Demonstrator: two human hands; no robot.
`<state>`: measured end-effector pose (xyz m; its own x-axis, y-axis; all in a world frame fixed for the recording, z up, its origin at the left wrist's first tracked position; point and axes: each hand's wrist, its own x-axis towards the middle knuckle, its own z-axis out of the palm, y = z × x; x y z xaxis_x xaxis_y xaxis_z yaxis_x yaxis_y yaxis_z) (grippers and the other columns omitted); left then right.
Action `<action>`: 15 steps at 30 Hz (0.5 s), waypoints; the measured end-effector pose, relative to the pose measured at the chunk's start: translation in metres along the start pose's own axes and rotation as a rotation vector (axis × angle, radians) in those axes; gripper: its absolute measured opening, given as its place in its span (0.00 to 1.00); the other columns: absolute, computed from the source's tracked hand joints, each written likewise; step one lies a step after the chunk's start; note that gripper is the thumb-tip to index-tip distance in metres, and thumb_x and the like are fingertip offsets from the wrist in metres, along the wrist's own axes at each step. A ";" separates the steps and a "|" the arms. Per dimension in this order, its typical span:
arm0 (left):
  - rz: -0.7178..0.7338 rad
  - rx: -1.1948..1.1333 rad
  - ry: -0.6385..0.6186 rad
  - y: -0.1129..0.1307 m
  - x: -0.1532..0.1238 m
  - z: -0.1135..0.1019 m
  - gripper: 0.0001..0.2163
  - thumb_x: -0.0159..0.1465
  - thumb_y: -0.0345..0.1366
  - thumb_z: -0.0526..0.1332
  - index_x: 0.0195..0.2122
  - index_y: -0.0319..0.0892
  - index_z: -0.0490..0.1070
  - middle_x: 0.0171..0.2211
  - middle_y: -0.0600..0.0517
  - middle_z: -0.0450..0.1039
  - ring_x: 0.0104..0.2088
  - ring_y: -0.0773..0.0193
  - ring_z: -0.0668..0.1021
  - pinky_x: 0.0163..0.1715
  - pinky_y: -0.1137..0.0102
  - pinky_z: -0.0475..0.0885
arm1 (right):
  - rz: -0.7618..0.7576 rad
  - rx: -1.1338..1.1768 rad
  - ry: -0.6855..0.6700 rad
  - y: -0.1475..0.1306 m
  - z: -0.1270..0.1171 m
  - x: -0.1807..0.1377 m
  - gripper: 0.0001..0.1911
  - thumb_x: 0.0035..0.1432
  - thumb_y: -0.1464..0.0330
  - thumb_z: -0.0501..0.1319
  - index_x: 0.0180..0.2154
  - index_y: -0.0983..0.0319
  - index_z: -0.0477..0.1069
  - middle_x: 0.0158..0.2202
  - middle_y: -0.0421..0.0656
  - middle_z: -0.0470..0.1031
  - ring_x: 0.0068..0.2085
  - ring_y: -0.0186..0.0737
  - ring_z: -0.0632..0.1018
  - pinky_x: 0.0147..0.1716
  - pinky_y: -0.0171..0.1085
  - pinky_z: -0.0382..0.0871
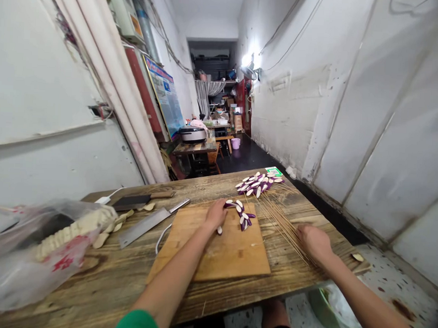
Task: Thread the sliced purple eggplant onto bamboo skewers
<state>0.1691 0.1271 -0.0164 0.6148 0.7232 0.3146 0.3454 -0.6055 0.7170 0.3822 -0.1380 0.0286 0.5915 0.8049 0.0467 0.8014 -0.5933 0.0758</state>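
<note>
My left hand (216, 214) rests on the wooden cutting board (215, 253), fingers curled round a small eggplant slice whose white end shows below them. A few purple-and-white eggplant slices (243, 214) lie on the board just right of it. My right hand (314, 241) lies on the table over the near ends of a bundle of thin bamboo skewers (279, 219), fingers bent down onto them. At the far ends of the skewers sits a pile of skewered eggplant slices (256, 183).
A cleaver (149, 223) lies left of the board, a second dark cleaver (132, 201) behind it. A plastic bag with pale slices (37, 245) fills the left table end. The table edge runs close at the right. Another table with a cooker (193, 134) stands down the corridor.
</note>
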 end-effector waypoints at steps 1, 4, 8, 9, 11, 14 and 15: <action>0.003 0.037 -0.013 -0.002 0.004 0.003 0.18 0.54 0.24 0.60 0.47 0.38 0.73 0.49 0.42 0.72 0.51 0.55 0.71 0.55 0.62 0.58 | -0.006 0.002 0.002 0.001 0.000 -0.001 0.16 0.62 0.69 0.50 0.26 0.64 0.71 0.28 0.50 0.77 0.32 0.44 0.78 0.26 0.34 0.60; -0.013 0.092 -0.026 -0.004 0.008 0.007 0.12 0.57 0.27 0.59 0.42 0.39 0.75 0.45 0.42 0.75 0.47 0.55 0.73 0.52 0.62 0.61 | -0.017 0.001 0.015 0.009 0.000 -0.009 0.14 0.61 0.71 0.50 0.28 0.65 0.71 0.30 0.51 0.76 0.32 0.44 0.78 0.27 0.35 0.62; -0.115 -0.146 0.089 0.008 -0.004 -0.003 0.10 0.59 0.31 0.59 0.41 0.39 0.75 0.42 0.44 0.75 0.44 0.58 0.75 0.47 0.65 0.66 | -0.031 0.071 0.093 0.023 0.002 -0.033 0.11 0.57 0.76 0.51 0.35 0.66 0.71 0.34 0.52 0.76 0.36 0.43 0.78 0.34 0.35 0.66; -0.184 -0.289 0.107 0.013 -0.011 -0.006 0.10 0.59 0.31 0.60 0.41 0.39 0.75 0.41 0.44 0.76 0.41 0.59 0.76 0.44 0.67 0.68 | -0.033 0.134 0.148 0.022 0.002 -0.042 0.12 0.57 0.76 0.51 0.39 0.66 0.71 0.37 0.52 0.76 0.38 0.43 0.78 0.36 0.35 0.67; -0.360 -0.648 0.061 0.025 -0.028 -0.012 0.10 0.59 0.33 0.61 0.41 0.37 0.74 0.36 0.45 0.76 0.33 0.64 0.77 0.33 0.72 0.71 | -0.035 0.316 0.258 0.012 0.000 -0.063 0.15 0.57 0.73 0.50 0.44 0.65 0.69 0.41 0.51 0.76 0.39 0.42 0.78 0.39 0.36 0.68; -0.612 -1.136 -0.102 0.042 -0.059 -0.022 0.07 0.60 0.31 0.60 0.37 0.32 0.73 0.30 0.46 0.74 0.24 0.73 0.74 0.23 0.80 0.69 | -0.083 0.646 0.276 -0.028 -0.005 -0.099 0.16 0.59 0.66 0.49 0.43 0.63 0.69 0.31 0.45 0.78 0.28 0.39 0.77 0.30 0.35 0.71; -0.687 -1.251 -0.140 0.045 -0.069 -0.024 0.06 0.61 0.29 0.59 0.36 0.31 0.72 0.30 0.45 0.73 0.23 0.74 0.73 0.23 0.81 0.69 | -0.121 0.753 0.239 -0.045 -0.006 -0.110 0.16 0.60 0.64 0.49 0.42 0.63 0.70 0.27 0.42 0.77 0.25 0.38 0.76 0.26 0.34 0.70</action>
<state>0.1248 0.0576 0.0096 0.6739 0.6649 -0.3222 -0.1973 0.5822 0.7888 0.2804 -0.1996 0.0256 0.5303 0.7932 0.2994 0.7537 -0.2793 -0.5949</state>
